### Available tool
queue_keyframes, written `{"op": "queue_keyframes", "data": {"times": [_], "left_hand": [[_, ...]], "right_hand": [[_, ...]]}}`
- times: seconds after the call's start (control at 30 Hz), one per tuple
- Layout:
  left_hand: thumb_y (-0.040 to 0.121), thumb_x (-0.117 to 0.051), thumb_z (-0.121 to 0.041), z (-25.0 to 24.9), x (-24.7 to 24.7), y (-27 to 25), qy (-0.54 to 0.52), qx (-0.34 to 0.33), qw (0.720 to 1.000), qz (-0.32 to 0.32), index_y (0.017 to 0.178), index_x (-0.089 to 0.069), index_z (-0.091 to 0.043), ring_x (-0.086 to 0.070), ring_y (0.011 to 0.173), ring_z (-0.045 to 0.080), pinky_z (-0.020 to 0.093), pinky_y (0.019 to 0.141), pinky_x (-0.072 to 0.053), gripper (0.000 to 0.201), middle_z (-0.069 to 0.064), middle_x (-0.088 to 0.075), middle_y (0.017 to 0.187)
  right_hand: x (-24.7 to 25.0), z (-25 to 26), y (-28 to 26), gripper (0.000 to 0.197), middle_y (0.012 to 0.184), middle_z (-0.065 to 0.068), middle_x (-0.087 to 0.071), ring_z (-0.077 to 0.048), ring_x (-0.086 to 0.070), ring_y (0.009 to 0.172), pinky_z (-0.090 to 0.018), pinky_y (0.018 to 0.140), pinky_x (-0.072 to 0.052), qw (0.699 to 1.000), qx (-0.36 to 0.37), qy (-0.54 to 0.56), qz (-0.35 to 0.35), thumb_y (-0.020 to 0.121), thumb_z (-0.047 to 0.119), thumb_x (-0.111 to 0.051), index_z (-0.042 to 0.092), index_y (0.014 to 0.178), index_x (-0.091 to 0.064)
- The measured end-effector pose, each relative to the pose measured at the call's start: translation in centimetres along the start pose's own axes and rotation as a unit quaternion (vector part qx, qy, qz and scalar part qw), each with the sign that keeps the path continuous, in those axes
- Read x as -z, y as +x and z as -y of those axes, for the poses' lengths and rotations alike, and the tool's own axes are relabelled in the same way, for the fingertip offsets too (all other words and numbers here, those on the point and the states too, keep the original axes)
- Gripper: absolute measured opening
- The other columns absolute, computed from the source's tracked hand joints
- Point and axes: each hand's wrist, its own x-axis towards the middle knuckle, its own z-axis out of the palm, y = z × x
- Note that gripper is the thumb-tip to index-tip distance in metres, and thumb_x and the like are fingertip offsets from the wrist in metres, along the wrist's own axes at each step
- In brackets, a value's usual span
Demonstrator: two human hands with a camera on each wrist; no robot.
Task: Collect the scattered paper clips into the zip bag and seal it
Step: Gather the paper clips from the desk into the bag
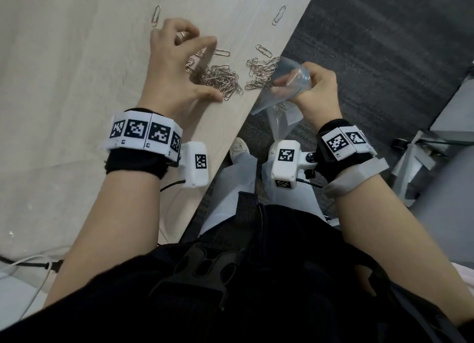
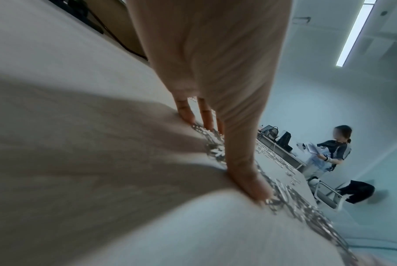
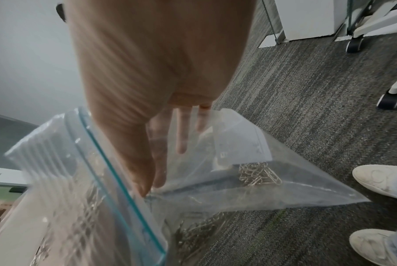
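Silver paper clips lie on the pale wooden table: a dense pile, a smaller cluster by the table edge, and loose ones farther off. My left hand arches over the pile, with the thumb and straight fingertips pressed on the table around the clips. My right hand grips the open mouth of a clear zip bag, which hangs off the table edge. Its teal zip strip gapes, and several clips sit inside.
The table edge runs diagonally, with grey carpet beyond it. My white shoes stand below the bag. Wheeled furniture legs are at the right. A cable lies on the table near me. Another person stands far off.
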Motion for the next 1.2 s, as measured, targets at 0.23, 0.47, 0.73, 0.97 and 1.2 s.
{"op": "queue_keyframes", "data": {"times": [0.23, 0.47, 0.73, 0.97, 1.2], "left_hand": [[0.057, -0.085, -0.026, -1.4, -1.5, 0.4, -0.047, -0.032, 0.998, 0.012, 0.111, -0.066, -0.015, -0.046, 0.081, 0.008, 0.018, 0.073, -0.045, 0.058, -0.002, -0.047, 0.105], [0.053, -0.083, -0.043, -2.5, -1.4, 0.5, 0.012, -0.064, 0.997, 0.032, 0.122, -0.059, -0.019, -0.045, 0.109, 0.024, 0.025, 0.089, -0.038, 0.076, 0.009, -0.051, 0.124], [0.072, -0.069, -0.049, -5.7, -3.1, 2.4, 0.12, -0.139, 0.979, 0.088, 0.124, -0.055, -0.024, -0.033, 0.125, 0.03, 0.038, 0.097, -0.028, 0.059, 0.0, -0.044, 0.136], [0.077, -0.07, -0.022, -5.6, -4.6, 2.4, 0.046, -0.134, 0.987, 0.071, 0.103, -0.068, -0.011, -0.049, 0.105, 0.027, 0.024, 0.081, -0.033, 0.028, 0.01, -0.058, 0.107], [0.081, -0.066, -0.025, -5.9, -4.7, 1.5, 0.015, -0.152, 0.987, 0.048, 0.11, -0.067, -0.014, -0.052, 0.1, 0.027, 0.019, 0.079, -0.03, 0.031, 0.009, -0.063, 0.105]], "right_hand": [[0.3, 0.1, -0.3, 0.024, 0.077, -0.008, -0.067, -0.01, -0.061, 0.067, -0.014, 0.062, -0.05, 1.0, 0.025, -0.005, 0.016, 0.069, 0.004, -0.082, 0.016, 0.069, -0.06], [0.5, -0.2, -0.3, 0.031, 0.072, 0.003, -0.069, -0.003, -0.065, 0.063, -0.014, 0.061, -0.05, 1.0, 0.024, 0.013, 0.012, 0.071, -0.001, -0.079, 0.02, 0.064, -0.056], [0.8, -0.5, -0.4, 0.017, 0.064, 0.012, -0.066, 0.002, -0.059, 0.06, -0.014, 0.057, -0.048, 1.0, 0.021, 0.008, 0.015, 0.069, 0.001, -0.08, -0.005, 0.077, -0.066], [0.6, -0.4, -0.2, 0.028, 0.061, 0.012, -0.059, 0.0, -0.056, 0.059, -0.013, 0.057, -0.044, 1.0, 0.019, -0.007, 0.01, 0.069, 0.001, -0.08, -0.017, 0.085, -0.066], [0.8, -0.3, -0.4, 0.024, 0.073, -0.013, -0.059, -0.02, -0.054, 0.072, -0.03, 0.063, -0.045, 1.0, 0.016, -0.015, 0.006, 0.068, 0.006, -0.08, -0.008, 0.072, -0.062]]}}
